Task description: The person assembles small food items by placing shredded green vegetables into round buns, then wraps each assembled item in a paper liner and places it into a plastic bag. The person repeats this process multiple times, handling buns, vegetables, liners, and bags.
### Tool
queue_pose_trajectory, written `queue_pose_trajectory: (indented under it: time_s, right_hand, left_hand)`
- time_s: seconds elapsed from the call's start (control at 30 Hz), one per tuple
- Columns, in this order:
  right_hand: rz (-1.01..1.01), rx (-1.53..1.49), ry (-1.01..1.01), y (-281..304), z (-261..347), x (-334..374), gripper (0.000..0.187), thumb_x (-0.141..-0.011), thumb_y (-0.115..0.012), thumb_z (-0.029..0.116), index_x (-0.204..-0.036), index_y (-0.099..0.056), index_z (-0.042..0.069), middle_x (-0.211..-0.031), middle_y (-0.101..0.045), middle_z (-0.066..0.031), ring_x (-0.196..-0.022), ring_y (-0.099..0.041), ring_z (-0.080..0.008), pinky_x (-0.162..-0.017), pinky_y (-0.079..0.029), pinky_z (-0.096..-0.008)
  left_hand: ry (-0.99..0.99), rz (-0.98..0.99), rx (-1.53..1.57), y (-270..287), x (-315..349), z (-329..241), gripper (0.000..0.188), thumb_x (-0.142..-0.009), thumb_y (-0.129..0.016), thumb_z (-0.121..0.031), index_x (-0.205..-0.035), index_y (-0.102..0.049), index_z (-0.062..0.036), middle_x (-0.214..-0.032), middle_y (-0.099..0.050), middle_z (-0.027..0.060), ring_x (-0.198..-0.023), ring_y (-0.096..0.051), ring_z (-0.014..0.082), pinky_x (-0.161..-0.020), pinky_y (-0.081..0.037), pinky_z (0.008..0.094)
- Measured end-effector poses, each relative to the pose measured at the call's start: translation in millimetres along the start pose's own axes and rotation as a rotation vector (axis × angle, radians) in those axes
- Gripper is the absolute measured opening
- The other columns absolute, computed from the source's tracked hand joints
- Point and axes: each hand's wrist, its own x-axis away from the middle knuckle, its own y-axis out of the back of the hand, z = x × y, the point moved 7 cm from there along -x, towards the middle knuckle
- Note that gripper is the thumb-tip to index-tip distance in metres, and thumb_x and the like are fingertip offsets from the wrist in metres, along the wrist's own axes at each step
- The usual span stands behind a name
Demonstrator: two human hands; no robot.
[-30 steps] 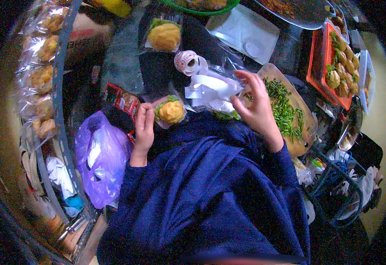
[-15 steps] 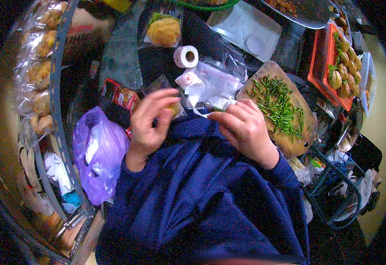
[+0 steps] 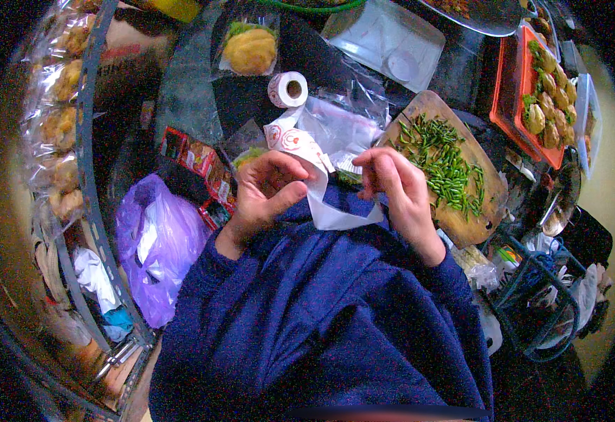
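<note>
Two hands: left hand [image 3: 265, 197] parted; right hand [image 3: 406, 195] curled, hold unclear
Strip [image 3: 342, 220], roll [image 3: 279, 88]'s five o'clock: slack, could snag shirt [image 3: 321, 302]

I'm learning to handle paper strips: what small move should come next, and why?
Perhaps gently draw the white paper strip with red printed circles taut with the bare right hand, since it sags in a loop between there and the bare left hand.

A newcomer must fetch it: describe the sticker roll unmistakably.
Find the wooden chopping board bearing green chillies, right of centre. Left of its top end lies clear plastic wrapping, with the sticker roll at its upper left. Unlike the plastic, it is a white ring around a dark core, trailing a strip with red round prints.
</note>
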Motion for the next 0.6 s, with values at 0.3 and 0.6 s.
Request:
queue_pose_trajectory:
  time_s: [0.3, 0.6]
  right_hand:
    - [0.122, 0.010, 0.059, -31.0, 0.2, -13.8, 0.022, -0.089, -0.062, 0.018, -0.103, -0.062, 0.001, -0.093, -0.063, -0.0049, -0.085, -0.060, -0.0115, -0.075, -0.049, -0.0260]
    - [-0.018, 0.157, 0.267, -25.7, 20.4, -9.8, 0.012, -0.082, -0.067, 0.011, -0.089, -0.065, 0.001, -0.085, -0.062, -0.0080, -0.080, -0.062, -0.0162, -0.070, -0.049, -0.0277]
  left_hand:
    - [0.053, -0.031, 0.252, 2.2, -1.1, 12.6, 0.022, -0.078, -0.074, -0.010, -0.090, -0.056, -0.0069, -0.092, -0.062, 0.0034, -0.089, -0.059, 0.0129, -0.082, -0.046, 0.0276]
    - [0.191, -0.021, 0.083, 0.3, 0.1, 21.4, 0.035, -0.077, -0.073, -0.003, -0.109, -0.057, -0.0052, -0.100, -0.064, 0.0042, -0.091, -0.062, 0.0121, -0.081, -0.050, 0.0276]
